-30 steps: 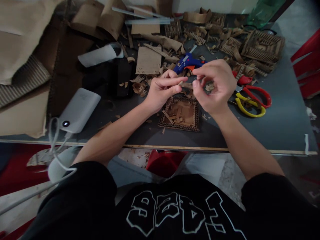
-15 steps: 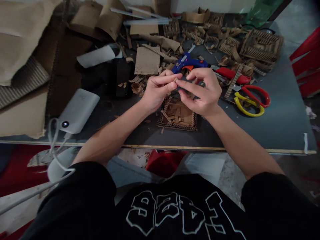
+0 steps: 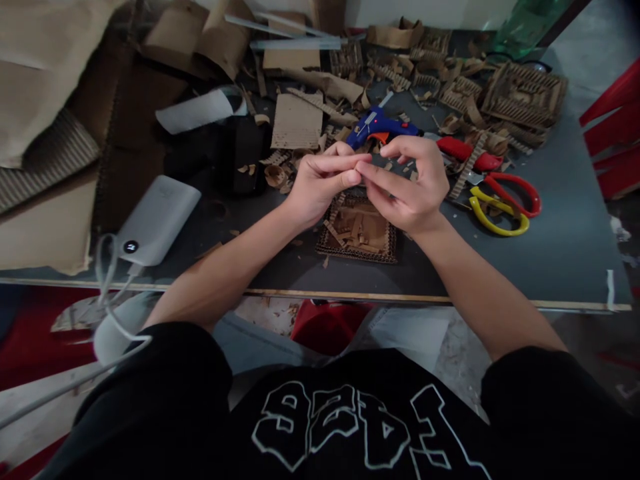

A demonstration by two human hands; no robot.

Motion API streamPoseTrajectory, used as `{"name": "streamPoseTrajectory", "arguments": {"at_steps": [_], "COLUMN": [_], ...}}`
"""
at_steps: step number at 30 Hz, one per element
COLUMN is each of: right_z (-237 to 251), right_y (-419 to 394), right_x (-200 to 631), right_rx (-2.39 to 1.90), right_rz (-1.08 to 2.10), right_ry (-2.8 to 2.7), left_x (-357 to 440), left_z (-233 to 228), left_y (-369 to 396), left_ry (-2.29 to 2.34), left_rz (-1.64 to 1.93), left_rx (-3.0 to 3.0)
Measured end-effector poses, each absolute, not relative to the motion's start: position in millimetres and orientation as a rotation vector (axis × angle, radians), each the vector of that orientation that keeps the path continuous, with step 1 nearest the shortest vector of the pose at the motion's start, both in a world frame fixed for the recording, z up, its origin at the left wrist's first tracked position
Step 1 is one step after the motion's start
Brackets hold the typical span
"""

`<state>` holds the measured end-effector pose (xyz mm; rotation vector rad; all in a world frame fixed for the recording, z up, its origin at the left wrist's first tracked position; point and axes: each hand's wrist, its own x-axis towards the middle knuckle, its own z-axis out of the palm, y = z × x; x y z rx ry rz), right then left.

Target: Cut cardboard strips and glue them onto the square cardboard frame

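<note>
Left hand point(image 3: 323, 181): fingertips pinched together, meeting the right hand over the tray.
Right hand point(image 3: 407, 180): fingertips pinched against the left's.
Scrap: hidden between the fingertips; axis and heading could not be told.
Tray point(image 3: 359, 230): cardboard, just below both hands.
Glue gun point(image 3: 376, 125): just beyond the tray, nozzle up-right.

Dim indoor light, soft shadows, warped edges

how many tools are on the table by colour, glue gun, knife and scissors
Blue: 1, the blue plastic hot glue gun
Red: 2, the red-handled utility knife and the red-handled scissors
Yellow: 1, the yellow-handled scissors
Total: 4 tools, all lying on the dark grey table beyond or beside the right hand.
</note>
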<state>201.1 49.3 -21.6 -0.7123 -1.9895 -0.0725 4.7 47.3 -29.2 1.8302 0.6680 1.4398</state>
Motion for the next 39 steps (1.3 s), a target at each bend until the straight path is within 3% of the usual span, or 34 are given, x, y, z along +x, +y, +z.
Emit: {"name": "streamPoseTrajectory", "arguments": {"at_steps": [39], "right_z": [-9.0], "right_y": [44.9], "right_x": [198.3], "right_rx": [-0.848], "right_rz": [0.100], "right_ry": [-1.936], "left_x": [-4.8], "left_z": [-25.7], "left_y": [54.7], "left_ry": [0.859], "left_rz": [1.694], "left_rx": [2.224]}}
